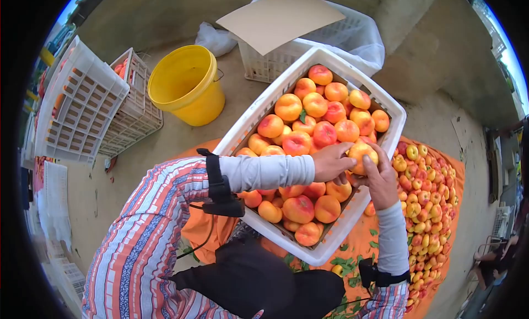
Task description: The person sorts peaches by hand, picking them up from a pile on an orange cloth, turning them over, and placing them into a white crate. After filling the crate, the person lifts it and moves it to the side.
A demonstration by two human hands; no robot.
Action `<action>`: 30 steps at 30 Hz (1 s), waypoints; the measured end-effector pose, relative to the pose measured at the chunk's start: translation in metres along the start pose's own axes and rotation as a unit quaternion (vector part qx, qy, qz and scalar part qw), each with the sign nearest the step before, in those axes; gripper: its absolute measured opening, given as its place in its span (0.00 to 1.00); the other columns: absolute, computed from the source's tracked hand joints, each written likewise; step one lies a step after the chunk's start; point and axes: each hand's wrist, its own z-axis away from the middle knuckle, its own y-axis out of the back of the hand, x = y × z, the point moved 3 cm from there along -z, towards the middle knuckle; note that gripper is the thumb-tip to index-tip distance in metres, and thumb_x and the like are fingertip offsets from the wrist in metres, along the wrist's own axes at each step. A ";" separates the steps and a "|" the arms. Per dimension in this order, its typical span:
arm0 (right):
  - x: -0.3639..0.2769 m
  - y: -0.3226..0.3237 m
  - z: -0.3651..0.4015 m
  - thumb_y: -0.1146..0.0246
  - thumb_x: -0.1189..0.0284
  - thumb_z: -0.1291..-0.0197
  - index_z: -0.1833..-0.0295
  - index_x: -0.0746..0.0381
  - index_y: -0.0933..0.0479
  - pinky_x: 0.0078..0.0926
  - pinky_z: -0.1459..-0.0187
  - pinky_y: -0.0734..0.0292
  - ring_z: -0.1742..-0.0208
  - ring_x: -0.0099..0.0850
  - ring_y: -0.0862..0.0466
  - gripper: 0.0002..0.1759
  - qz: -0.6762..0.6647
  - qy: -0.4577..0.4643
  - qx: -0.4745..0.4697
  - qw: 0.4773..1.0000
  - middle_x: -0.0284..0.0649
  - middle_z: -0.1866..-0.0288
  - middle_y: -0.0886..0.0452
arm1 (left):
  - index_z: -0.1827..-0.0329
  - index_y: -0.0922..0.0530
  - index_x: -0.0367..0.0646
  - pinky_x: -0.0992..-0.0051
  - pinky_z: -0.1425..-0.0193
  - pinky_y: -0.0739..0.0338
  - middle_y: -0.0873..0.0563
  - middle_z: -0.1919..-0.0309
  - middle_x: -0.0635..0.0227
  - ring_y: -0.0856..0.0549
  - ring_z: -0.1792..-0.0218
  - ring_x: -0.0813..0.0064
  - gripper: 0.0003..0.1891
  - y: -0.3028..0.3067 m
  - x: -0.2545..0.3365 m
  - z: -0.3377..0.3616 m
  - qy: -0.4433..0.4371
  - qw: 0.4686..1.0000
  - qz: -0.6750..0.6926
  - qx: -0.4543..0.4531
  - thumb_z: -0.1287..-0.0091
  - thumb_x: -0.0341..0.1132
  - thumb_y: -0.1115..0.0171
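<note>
Both hands meet over the right side of a white crate (253, 112) filled with red and yellow peaches (297, 143). My right hand (380, 178) has its fingers wrapped round a yellow-orange peach (361, 155). From the left, my left hand (332, 162) reaches to the same peach, its thumb and fingers pressed against it. Below the left forearm more peaches (299, 209) lie in the crate. One green leaf (302, 116) rests among the fruit in the upper part.
An orange cloth (453, 170) bears a heap of smaller peaches (427, 209) at the right. Green leaves lie near the crate's lower edge. A yellow bucket (212, 101), stacked white crates (82, 109) and a cardboard sheet (281, 19) on another crate stand beyond. Someone's arm shows far right.
</note>
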 end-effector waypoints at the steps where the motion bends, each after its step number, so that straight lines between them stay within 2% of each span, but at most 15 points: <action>1: 0.004 -0.004 -0.014 0.47 0.65 0.38 0.40 0.65 0.37 0.22 0.67 0.19 0.60 0.27 0.20 0.23 0.026 0.021 -0.002 0.999 0.42 0.53 0.26 | 0.43 0.36 0.36 0.69 0.64 0.22 0.21 0.64 0.55 0.18 0.67 0.68 0.22 0.017 -0.001 0.002 -0.079 0.991 -0.105 0.031 0.36 0.40 0.50; 3: 0.006 -0.006 -0.044 0.46 0.64 0.38 0.43 0.66 0.34 0.22 0.66 0.19 0.60 0.26 0.21 0.22 0.076 0.059 -0.009 0.995 0.41 0.54 0.25 | 0.44 0.34 0.37 0.64 0.57 0.24 0.21 0.64 0.54 0.19 0.61 0.65 0.22 0.047 0.004 0.001 -0.225 0.920 -0.307 0.091 0.38 0.40 0.48; 4: 0.001 -0.008 -0.053 0.44 0.65 0.40 0.46 0.67 0.32 0.23 0.65 0.19 0.58 0.27 0.21 0.21 0.016 -0.023 -0.017 0.999 0.42 0.54 0.26 | 0.42 0.34 0.38 0.65 0.50 0.28 0.23 0.58 0.54 0.22 0.55 0.61 0.23 0.070 0.006 0.006 -0.187 0.899 -0.378 0.118 0.39 0.39 0.46; 5: 0.002 -0.008 -0.066 0.44 0.65 0.40 0.46 0.67 0.32 0.24 0.65 0.19 0.58 0.27 0.21 0.21 0.019 -0.028 -0.018 0.999 0.42 0.54 0.26 | 0.40 0.35 0.39 0.66 0.44 0.31 0.25 0.53 0.54 0.25 0.50 0.58 0.24 0.095 0.015 0.015 -0.151 0.871 -0.445 0.141 0.39 0.38 0.45; 7: 0.008 -0.004 -0.098 0.44 0.65 0.40 0.46 0.68 0.32 0.24 0.65 0.19 0.58 0.27 0.21 0.21 0.027 -0.031 -0.018 0.999 0.43 0.54 0.26 | 0.39 0.36 0.42 0.65 0.42 0.34 0.27 0.49 0.52 0.28 0.47 0.54 0.27 0.142 0.020 0.024 -0.195 0.751 -0.569 0.272 0.42 0.37 0.42; 10: 0.012 -0.012 -0.141 0.43 0.64 0.41 0.45 0.68 0.33 0.24 0.65 0.18 0.57 0.27 0.22 0.23 0.038 -0.011 0.002 0.999 0.43 0.55 0.26 | 0.36 0.40 0.43 0.64 0.40 0.35 0.31 0.45 0.52 0.29 0.45 0.54 0.30 0.173 0.008 0.025 -0.126 0.686 -0.638 0.327 0.42 0.37 0.42; 13: 0.018 -0.023 -0.185 0.42 0.62 0.42 0.46 0.67 0.31 0.27 0.61 0.20 0.56 0.32 0.20 0.23 0.037 0.021 0.054 0.998 0.45 0.55 0.24 | 0.34 0.45 0.44 0.63 0.40 0.35 0.34 0.42 0.53 0.30 0.44 0.53 0.33 0.178 0.002 0.020 -0.054 0.760 -0.584 0.280 0.42 0.37 0.42; 14: 0.021 -0.024 -0.202 0.42 0.61 0.43 0.47 0.66 0.30 0.29 0.58 0.21 0.55 0.35 0.21 0.23 0.139 0.067 0.058 0.986 0.47 0.54 0.23 | 0.33 0.46 0.45 0.63 0.40 0.35 0.34 0.42 0.53 0.30 0.44 0.53 0.34 0.178 0.002 0.021 -0.043 0.768 -0.576 0.275 0.43 0.37 0.42; 16: 0.025 -0.027 -0.227 0.42 0.60 0.45 0.48 0.64 0.28 0.33 0.52 0.25 0.54 0.40 0.21 0.23 0.337 0.157 0.064 0.926 0.49 0.53 0.23 | 0.33 0.48 0.46 0.62 0.40 0.34 0.34 0.43 0.53 0.30 0.44 0.52 0.35 0.176 0.007 0.023 -0.022 0.783 -0.562 0.265 0.43 0.37 0.42; 19: 0.031 -0.033 -0.237 0.43 0.60 0.46 0.50 0.61 0.25 0.35 0.46 0.31 0.51 0.46 0.24 0.22 0.464 0.164 0.064 0.868 0.50 0.52 0.23 | 0.32 0.48 0.47 0.63 0.42 0.32 0.33 0.43 0.53 0.29 0.45 0.52 0.36 0.173 0.010 0.025 -0.014 0.784 -0.562 0.263 0.43 0.37 0.41; 20: 0.032 -0.032 -0.239 0.42 0.59 0.47 0.48 0.59 0.26 0.36 0.45 0.32 0.49 0.45 0.25 0.22 0.450 0.132 0.050 0.882 0.49 0.52 0.23 | 0.32 0.48 0.47 0.63 0.42 0.32 0.33 0.43 0.54 0.29 0.45 0.52 0.36 0.173 0.011 0.025 -0.014 0.781 -0.566 0.266 0.43 0.37 0.41; 23: 0.031 -0.037 -0.227 0.41 0.58 0.47 0.46 0.58 0.27 0.36 0.44 0.33 0.48 0.44 0.26 0.24 0.495 0.223 0.051 0.838 0.48 0.52 0.23 | 0.32 0.49 0.48 0.63 0.43 0.31 0.33 0.44 0.54 0.28 0.46 0.52 0.37 0.172 0.010 0.024 -0.010 0.774 -0.573 0.270 0.43 0.38 0.41; 26: 0.014 -0.039 -0.217 0.40 0.55 0.48 0.46 0.60 0.28 0.36 0.43 0.34 0.47 0.45 0.26 0.27 0.535 0.175 0.036 0.826 0.49 0.51 0.24 | 0.32 0.49 0.48 0.63 0.44 0.30 0.33 0.44 0.54 0.27 0.47 0.52 0.37 0.169 0.010 0.024 0.002 0.769 -0.581 0.267 0.43 0.38 0.41; 29: 0.007 -0.027 -0.214 0.39 0.54 0.49 0.48 0.63 0.28 0.37 0.43 0.34 0.47 0.46 0.27 0.28 0.573 0.224 0.059 0.786 0.51 0.50 0.25 | 0.32 0.49 0.47 0.63 0.44 0.30 0.32 0.45 0.53 0.27 0.48 0.52 0.38 0.172 0.012 0.023 -0.002 0.756 -0.596 0.271 0.44 0.38 0.40; 30: 0.003 -0.016 -0.207 0.39 0.53 0.49 0.50 0.65 0.28 0.37 0.43 0.34 0.47 0.48 0.28 0.28 0.544 0.235 0.052 0.804 0.53 0.48 0.27 | 0.31 0.49 0.47 0.63 0.44 0.30 0.32 0.45 0.53 0.27 0.48 0.51 0.38 0.174 0.010 0.023 -0.005 0.753 -0.600 0.271 0.44 0.38 0.40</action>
